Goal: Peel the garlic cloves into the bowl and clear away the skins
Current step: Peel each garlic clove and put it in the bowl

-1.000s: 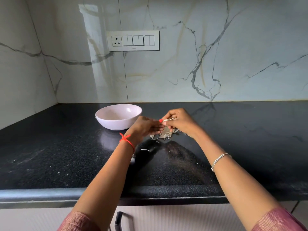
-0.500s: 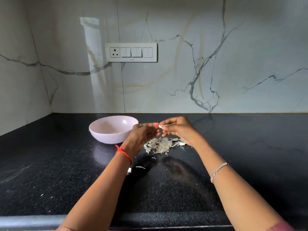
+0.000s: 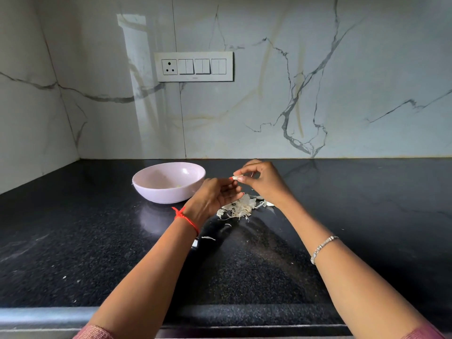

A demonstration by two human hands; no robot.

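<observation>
**Two hands meet at one clove above the skin pile**

Both hands are raised just over the black countertop [image 3: 97, 241], close to the marble wall [image 3: 342, 81]. The right hand [image 3: 263, 182] pinches a small garlic clove [image 3: 237, 178] between thumb and fingertips, with the other fingers curled in behind. The clove is in the air, level with the rim of the bowl and to the right of it.

The left hand [image 3: 212, 199] is turned palm-up just below and left of the clove, its fingers loosely curled towards it. I cannot tell whether its fingertips touch the clove or hold a shred of skin.

A pale pink bowl [image 3: 146, 189] stands on the counter just left of the left hand. A small pale bit lies at its bottom, too small to name.

Under the hands lies a heap of papery garlic skins [image 3: 238, 206], spread loosely on the counter to the right of the bowl. One stray sliver of skin [image 3: 208, 238] lies apart, nearer the counter's front edge.

A red thread [image 3: 186, 217] circles the left wrist and a silver bracelet [image 3: 322, 247] the right forearm. A white switch panel [image 3: 193, 66] is set into the wall above the bowl.
</observation>
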